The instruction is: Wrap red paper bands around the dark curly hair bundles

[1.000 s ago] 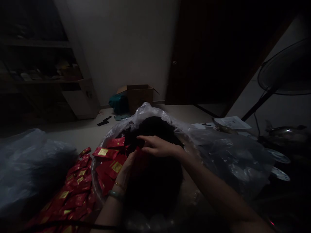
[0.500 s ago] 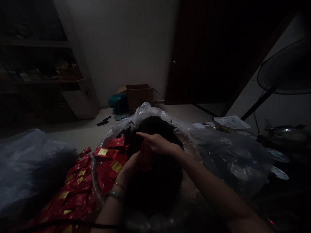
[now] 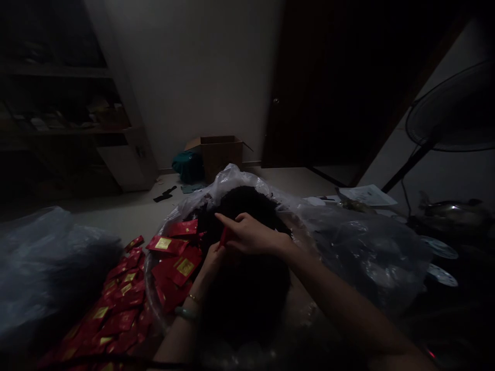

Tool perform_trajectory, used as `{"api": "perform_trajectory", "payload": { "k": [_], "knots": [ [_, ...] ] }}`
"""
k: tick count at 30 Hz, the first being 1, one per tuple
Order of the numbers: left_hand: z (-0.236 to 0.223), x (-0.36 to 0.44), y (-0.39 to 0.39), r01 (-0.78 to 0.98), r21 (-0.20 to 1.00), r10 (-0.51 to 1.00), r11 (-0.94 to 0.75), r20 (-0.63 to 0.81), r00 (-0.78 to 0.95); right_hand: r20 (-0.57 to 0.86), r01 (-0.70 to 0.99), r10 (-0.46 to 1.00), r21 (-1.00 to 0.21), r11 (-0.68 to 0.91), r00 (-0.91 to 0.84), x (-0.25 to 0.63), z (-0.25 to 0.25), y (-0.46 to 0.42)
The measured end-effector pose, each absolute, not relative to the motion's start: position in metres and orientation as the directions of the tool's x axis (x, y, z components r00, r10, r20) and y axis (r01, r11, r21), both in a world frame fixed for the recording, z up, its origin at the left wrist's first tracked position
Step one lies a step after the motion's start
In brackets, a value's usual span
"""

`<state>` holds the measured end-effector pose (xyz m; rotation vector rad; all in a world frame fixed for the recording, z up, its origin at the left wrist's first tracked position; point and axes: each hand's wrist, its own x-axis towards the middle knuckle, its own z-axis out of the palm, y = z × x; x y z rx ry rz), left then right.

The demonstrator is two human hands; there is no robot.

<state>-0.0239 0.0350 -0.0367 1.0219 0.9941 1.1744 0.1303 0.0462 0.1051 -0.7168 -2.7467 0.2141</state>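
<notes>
A red packet (image 3: 226,237) is held between my two hands, over a dark heap (image 3: 247,288) of loose material in a plastic-lined container. My left hand (image 3: 212,259) grips the packet from the left, its thumb against it. My right hand (image 3: 251,234) closes on the packet from the right, with the index finger stretched out to the left. The lower part of the packet is lost in shadow. Several red packets with gold labels (image 3: 185,266) lie at the left side of the heap, inside the clear plastic liner (image 3: 235,178).
More red packets (image 3: 119,319) are piled outside the container at left, beside a large plastic bag (image 3: 50,257). Another clear plastic sheet (image 3: 371,247) spreads at right. An open cardboard box (image 3: 222,154) stands by the wall. A fan (image 3: 452,113) and a metal kettle-like vessel (image 3: 452,211) are at right.
My left hand has shifted slightly up and my right hand has turned a little, both staying at the red packet. Less of the packet shows now.
</notes>
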Motion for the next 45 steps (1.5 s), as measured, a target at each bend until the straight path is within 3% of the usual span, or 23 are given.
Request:
{"api": "perform_trajectory", "payload": {
  "k": [3,7,12,16,21,30,35,40,45],
  "knots": [
    [-0.037,-0.025,0.04,-0.236,0.966,0.982,0.109,-0.069,0.174,0.216,0.414,0.474,-0.272,0.869,-0.854,0.13,0.107,0.047],
    [-0.033,-0.023,0.038,-0.292,0.952,0.978,0.093,-0.033,0.204,0.314,0.377,0.537,-0.448,0.811,-0.783,0.141,0.115,0.05],
    [-0.021,-0.016,0.023,-0.321,0.944,0.976,0.078,-0.007,0.216,0.223,0.486,0.565,-0.325,0.811,-0.794,0.141,0.113,0.052],
    [-0.01,-0.015,0.015,-0.255,0.965,0.962,0.061,0.012,0.274,0.162,0.439,0.526,-0.379,0.814,-0.835,0.137,0.102,0.058],
    [-0.005,-0.016,0.013,-0.178,0.983,0.959,0.04,0.012,0.282,0.244,0.364,0.56,-0.548,0.753,-0.792,0.142,0.095,0.064],
    [-0.01,-0.014,0.016,-0.213,0.973,0.959,0.086,-0.022,0.284,0.281,0.362,0.6,-0.584,0.726,-0.749,0.141,0.089,0.065],
    [-0.006,-0.013,0.014,-0.284,0.952,0.976,0.112,-0.052,0.211,0.459,0.337,0.723,-0.667,0.665,-0.517,0.141,0.081,0.057],
    [-0.006,-0.01,0.015,-0.219,0.972,0.968,0.088,-0.032,0.248,0.238,0.275,0.876,-0.886,0.373,-0.419,0.145,0.06,0.044],
    [-0.005,-0.008,0.02,-0.126,0.986,0.994,-0.112,0.108,-0.032,0.183,0.3,0.903,-0.902,0.312,-0.389,0.152,0.043,0.041]
  ]
}}
